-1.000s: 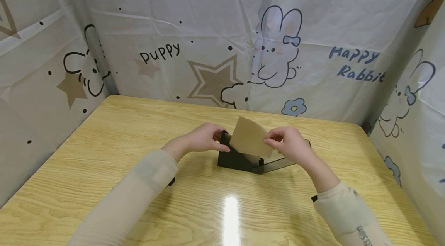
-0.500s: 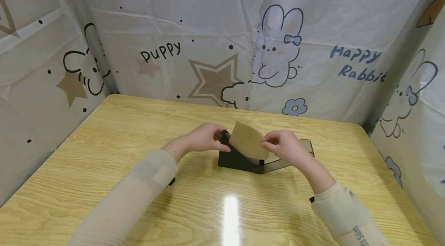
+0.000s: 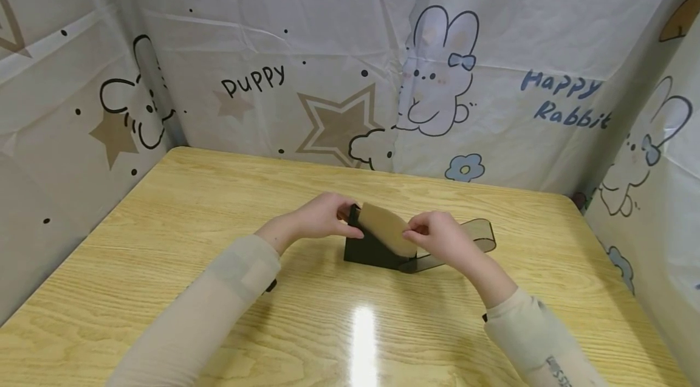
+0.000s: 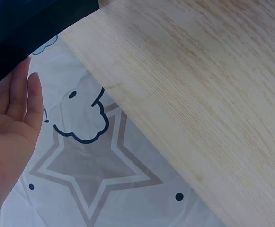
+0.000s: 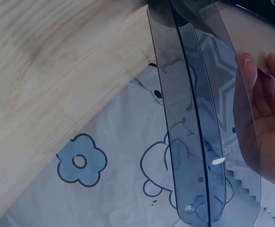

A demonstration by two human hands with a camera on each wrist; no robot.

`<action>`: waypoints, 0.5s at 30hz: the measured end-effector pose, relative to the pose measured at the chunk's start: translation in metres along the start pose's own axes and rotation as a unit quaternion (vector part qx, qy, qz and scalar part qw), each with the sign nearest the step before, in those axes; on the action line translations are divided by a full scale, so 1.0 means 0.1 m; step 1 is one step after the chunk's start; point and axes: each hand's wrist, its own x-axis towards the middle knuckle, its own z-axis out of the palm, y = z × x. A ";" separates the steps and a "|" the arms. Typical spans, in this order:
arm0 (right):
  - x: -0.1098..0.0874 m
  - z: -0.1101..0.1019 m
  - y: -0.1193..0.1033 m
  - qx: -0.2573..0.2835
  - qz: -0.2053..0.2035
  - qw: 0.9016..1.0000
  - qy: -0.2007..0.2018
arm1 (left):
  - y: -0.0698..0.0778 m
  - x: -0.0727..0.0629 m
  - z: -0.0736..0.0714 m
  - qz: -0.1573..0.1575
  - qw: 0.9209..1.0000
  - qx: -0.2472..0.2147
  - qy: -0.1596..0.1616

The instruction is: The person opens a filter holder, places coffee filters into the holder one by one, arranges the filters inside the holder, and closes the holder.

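A black box point(image 3: 369, 251) with a sloping top stands on the table in the head view. My left hand point(image 3: 327, 217) grips its left end, thumb on the front and fingers behind. Its smoky see-through lid point(image 3: 479, 230) is swung down to the right. A brown paper coffee filter point(image 3: 383, 226) sits partly inside the box, its upper part sticking out. My right hand point(image 3: 437, 234) pinches the filter's right edge between thumb and fingertips. In the right wrist view, a crimped seam shows on the filter point(image 5: 251, 38), and the lid point(image 5: 189, 118) partly covers the hand.
The wood-grain table point(image 3: 246, 338) reaches back to a white printed cloth point(image 3: 339, 41) that hangs behind and at both sides. The lid juts out under and beyond my right forearm.
My right hand has moved left and down with the filter, which sits lower in the box. More of the lid shows behind the right hand. The left hand keeps its grip on the box.
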 end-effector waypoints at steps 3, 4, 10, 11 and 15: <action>0.01 0.02 0.00 -0.005 0.002 1.000 -0.001 | 0.00 0.00 0.00 -0.002 1.000 -0.002 -0.001; 0.01 0.03 0.00 -0.006 0.002 1.000 -0.001 | 0.01 -0.01 -0.01 -0.003 1.000 -0.001 0.000; 0.02 0.07 0.00 -0.015 -0.005 1.000 -0.002 | 0.02 -0.01 -0.01 -0.009 1.000 0.009 0.001; 0.02 0.07 -0.01 -0.015 -0.005 1.000 -0.002 | 0.02 -0.01 -0.01 -0.010 1.000 0.010 0.000; 0.02 0.09 -0.01 -0.015 0.000 1.000 -0.005 | 0.02 -0.01 -0.01 -0.013 1.000 0.009 -0.001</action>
